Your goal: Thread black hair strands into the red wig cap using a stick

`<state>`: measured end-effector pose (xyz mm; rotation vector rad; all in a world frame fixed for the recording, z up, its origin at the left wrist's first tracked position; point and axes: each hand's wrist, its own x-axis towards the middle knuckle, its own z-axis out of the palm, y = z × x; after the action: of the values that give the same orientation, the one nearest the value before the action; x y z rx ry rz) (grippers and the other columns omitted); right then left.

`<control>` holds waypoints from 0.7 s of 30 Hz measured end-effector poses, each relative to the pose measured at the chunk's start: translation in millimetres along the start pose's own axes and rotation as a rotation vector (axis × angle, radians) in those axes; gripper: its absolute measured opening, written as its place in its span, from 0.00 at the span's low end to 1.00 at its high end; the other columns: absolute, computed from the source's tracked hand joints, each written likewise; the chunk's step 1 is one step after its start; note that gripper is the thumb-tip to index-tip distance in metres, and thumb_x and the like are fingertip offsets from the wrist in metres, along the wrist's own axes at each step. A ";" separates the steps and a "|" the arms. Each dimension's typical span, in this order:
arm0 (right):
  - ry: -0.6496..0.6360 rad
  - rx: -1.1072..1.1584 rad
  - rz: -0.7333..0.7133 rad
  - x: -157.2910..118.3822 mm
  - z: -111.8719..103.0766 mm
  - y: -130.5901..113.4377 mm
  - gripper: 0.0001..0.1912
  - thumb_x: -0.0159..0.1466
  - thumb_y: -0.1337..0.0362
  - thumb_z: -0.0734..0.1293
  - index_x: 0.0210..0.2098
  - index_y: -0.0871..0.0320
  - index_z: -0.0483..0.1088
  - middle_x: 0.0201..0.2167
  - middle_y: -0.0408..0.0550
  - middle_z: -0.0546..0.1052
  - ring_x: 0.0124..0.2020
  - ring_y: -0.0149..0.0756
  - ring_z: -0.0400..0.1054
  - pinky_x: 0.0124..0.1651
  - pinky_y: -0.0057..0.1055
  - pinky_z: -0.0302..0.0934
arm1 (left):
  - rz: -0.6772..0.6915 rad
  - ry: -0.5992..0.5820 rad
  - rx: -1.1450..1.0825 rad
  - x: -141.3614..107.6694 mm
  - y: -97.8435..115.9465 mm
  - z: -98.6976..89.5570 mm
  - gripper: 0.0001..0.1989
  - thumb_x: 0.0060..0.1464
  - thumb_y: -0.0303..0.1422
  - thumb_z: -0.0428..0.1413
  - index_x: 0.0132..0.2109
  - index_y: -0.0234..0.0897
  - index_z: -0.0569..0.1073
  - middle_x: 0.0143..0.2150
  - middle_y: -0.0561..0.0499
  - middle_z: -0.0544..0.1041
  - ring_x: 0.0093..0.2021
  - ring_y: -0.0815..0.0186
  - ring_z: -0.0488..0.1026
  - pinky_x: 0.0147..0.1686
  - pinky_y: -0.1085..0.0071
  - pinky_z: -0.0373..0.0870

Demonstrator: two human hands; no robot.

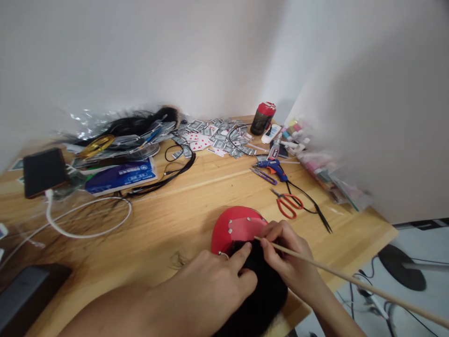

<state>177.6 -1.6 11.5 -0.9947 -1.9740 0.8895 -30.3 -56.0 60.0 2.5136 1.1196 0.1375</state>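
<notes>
A red rounded head form stands at the table's near edge. A pinkish see-through mesh patch lies over it, fixed with several silver-headed pins. Black hair hangs from the mesh edge down towards me. My left hand rests on the hair, index fingertip pressing at the hairline, thumb apart from it. In a pinch, my right hand grips a thin wooden stick, its tip touching down where mesh and hair meet. The stick's long end runs off to the lower right. My hands hide part of the form.
Orange-handled scissors, purple snips and a blue glue gun lie right of the form. Scattered playing cards and a dark red-topped jar are behind. Leftward are a phone, its white cable and a blue packet.
</notes>
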 end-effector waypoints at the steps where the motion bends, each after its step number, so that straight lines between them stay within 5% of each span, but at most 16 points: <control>1: 0.007 -0.013 -0.013 -0.6 0.7 0.8 0.08 0.66 0.70 0.63 0.32 0.52 0.61 0.26 0.40 0.70 0.25 0.32 0.67 0.27 0.26 0.62 | 0.019 -0.025 0.022 0.5 -0.1 -2.1 0.15 0.52 0.21 0.51 0.44 0.38 0.73 0.58 0.40 0.76 0.34 0.55 0.81 0.30 0.66 0.76; 9: -0.018 -0.067 -0.042 -1.7 -1.3 1.7 0.10 0.64 0.72 0.63 0.33 0.51 0.59 0.29 0.39 0.71 0.28 0.30 0.68 0.31 0.24 0.64 | 0.082 -0.035 0.069 -0.4 -0.3 -9.5 0.11 0.56 0.22 0.49 0.42 0.36 0.72 0.58 0.36 0.75 0.32 0.57 0.81 0.28 0.67 0.74; 21: -0.027 -0.101 -0.050 -2.6 -1.7 2.6 0.09 0.65 0.71 0.63 0.33 0.51 0.60 0.28 0.38 0.71 0.27 0.30 0.69 0.31 0.23 0.64 | 0.028 -0.188 0.007 3.7 1.7 -13.7 0.21 0.58 0.19 0.46 0.56 0.35 0.71 0.63 0.35 0.69 0.38 0.56 0.81 0.35 0.65 0.76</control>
<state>180.9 -2.2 9.4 -0.9902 -2.0742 0.7864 -30.0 -50.2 73.0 2.4882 1.0116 -0.0943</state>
